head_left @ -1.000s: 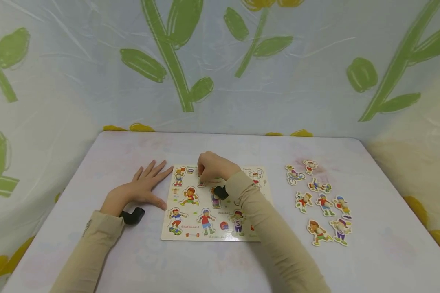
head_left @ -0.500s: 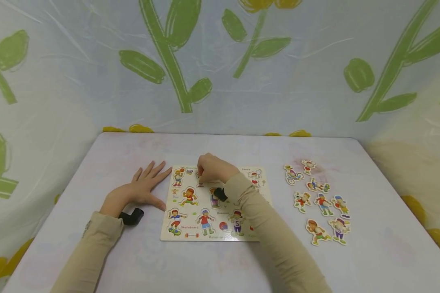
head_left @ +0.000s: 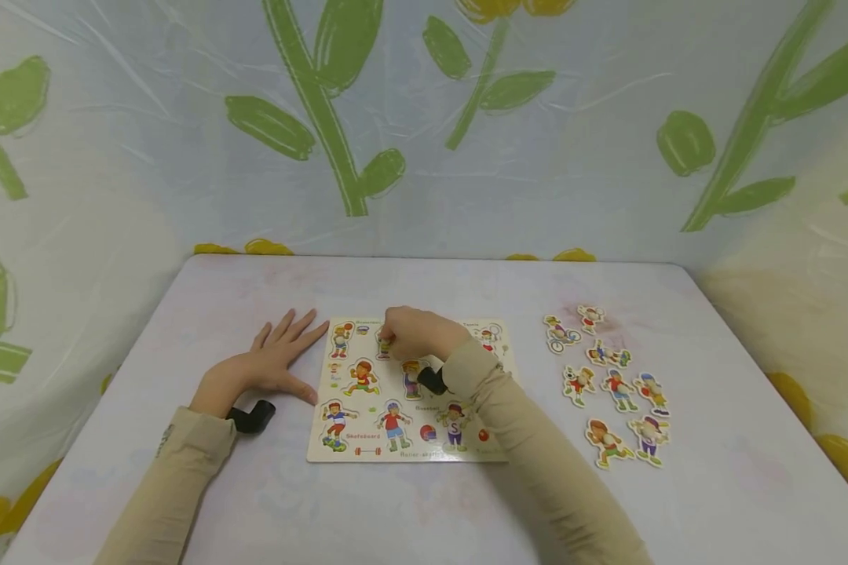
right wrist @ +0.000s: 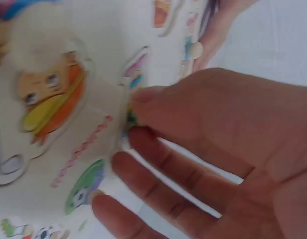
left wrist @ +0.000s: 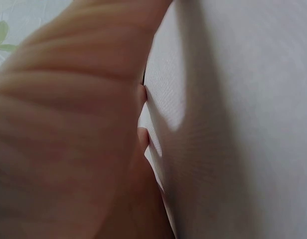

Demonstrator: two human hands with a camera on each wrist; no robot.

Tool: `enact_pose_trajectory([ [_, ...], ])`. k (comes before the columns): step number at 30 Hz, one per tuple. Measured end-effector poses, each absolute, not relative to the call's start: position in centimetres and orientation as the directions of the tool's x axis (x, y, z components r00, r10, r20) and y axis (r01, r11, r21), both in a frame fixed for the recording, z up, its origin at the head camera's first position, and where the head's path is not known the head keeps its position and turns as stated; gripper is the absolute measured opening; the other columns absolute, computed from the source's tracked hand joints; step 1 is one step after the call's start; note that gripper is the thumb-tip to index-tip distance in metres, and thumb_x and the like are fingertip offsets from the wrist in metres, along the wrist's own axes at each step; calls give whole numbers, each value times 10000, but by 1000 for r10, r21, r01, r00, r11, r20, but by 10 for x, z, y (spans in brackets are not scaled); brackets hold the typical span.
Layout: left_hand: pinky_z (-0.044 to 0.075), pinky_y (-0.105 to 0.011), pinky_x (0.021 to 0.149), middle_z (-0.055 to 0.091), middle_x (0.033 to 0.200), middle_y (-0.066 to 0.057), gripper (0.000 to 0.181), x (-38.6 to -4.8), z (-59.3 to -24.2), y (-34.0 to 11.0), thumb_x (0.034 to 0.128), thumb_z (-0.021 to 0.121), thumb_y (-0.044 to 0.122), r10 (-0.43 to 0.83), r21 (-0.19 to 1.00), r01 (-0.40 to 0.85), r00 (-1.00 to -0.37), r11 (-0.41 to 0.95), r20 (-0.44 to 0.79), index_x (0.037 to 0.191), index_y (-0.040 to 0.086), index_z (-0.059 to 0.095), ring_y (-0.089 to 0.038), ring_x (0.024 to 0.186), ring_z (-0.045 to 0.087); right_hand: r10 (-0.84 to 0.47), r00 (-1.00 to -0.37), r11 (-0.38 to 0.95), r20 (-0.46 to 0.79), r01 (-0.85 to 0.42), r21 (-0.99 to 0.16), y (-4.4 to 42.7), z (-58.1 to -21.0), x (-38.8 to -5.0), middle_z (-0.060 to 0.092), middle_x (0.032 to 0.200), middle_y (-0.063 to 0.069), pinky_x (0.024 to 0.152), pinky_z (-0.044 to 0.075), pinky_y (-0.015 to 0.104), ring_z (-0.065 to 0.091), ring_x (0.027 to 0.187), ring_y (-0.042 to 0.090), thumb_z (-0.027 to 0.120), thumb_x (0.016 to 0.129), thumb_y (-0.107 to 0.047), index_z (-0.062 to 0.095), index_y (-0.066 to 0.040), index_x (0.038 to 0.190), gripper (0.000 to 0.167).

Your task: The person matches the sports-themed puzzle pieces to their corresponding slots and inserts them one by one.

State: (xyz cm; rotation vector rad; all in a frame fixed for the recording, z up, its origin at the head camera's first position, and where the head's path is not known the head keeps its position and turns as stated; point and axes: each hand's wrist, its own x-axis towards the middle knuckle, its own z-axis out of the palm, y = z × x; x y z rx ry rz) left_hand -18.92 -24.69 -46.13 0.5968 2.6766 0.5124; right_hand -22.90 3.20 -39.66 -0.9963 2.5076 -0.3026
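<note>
In the head view, a flat puzzle board (head_left: pixel 335 451) printed with children playing sports lies on the table. My right hand (head_left: pixel 424 333) is over its top row. The right wrist view shows the thumb and index finger of that right hand (right wrist: pixel 208 144) pinching a small cut-out figure puzzle piece (right wrist: pixel 136 74) at the board; the fingers hide most of it. My left hand (head_left: pixel 272 361) rests on the table with fingers spread, its thumb at the board's left edge. The left wrist view shows mostly the palm (left wrist: pixel 69 119) and the tabletop.
Several loose figure puzzle pieces (head_left: pixel 620 390) lie on the table (head_left: pixel 268 502) right of the board. One shows a cyclist (head_left: pixel 561 333). More figures with knobs, such as a golfer (head_left: pixel 411 379), are on the board. A flower-patterned sheet (head_left: pixel 537 188) hangs behind the table.
My right hand has shifted slightly toward me and to the right over the board's top row. A greenish part of the piece now shows below its fingers. The left hand stays put.
</note>
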Motion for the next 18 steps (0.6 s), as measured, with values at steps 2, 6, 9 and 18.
enact_pose_trajectory([
  [2,-123,-633,1143,-73,1667,-94,1286,-189,-460,-246,638,762,737,455,408,330,-851,851,-261,1612,214,104,-386,1487,-176,-722,-630,692,-288,-635,-344,35,-397,-229,464,965,83,614,290,257,388,767,171,552,852,66,448,-146,677,293],
  [6,-121,-647,1137,-62,1665,-118,1280,-189,-459,-245,643,774,717,457,416,329,-851,848,-259,1611,198,116,-408,1483,-168,-751,-605,659,-266,-654,-373,43,-396,-228,541,1078,85,684,355,275,448,865,195,521,896,35,695,-118,896,231],
  [9,-117,-643,1140,-67,1665,-113,1282,-189,-458,-244,644,769,722,457,409,331,-850,850,-262,1611,201,110,-403,1484,-173,-755,-603,652,-258,-647,-396,49,-394,-225,595,1193,113,788,436,312,518,969,222,525,928,3,711,-66,1178,319],
  [18,-120,-647,1136,-74,1666,-104,1291,-189,-459,-246,634,767,732,462,405,338,-848,849,-260,1612,211,105,-395,1484,-179,-733,-633,673,-249,-619,-404,68,-383,-213,595,1333,103,1066,430,390,526,1250,264,600,980,-134,651,-44,1293,329],
])
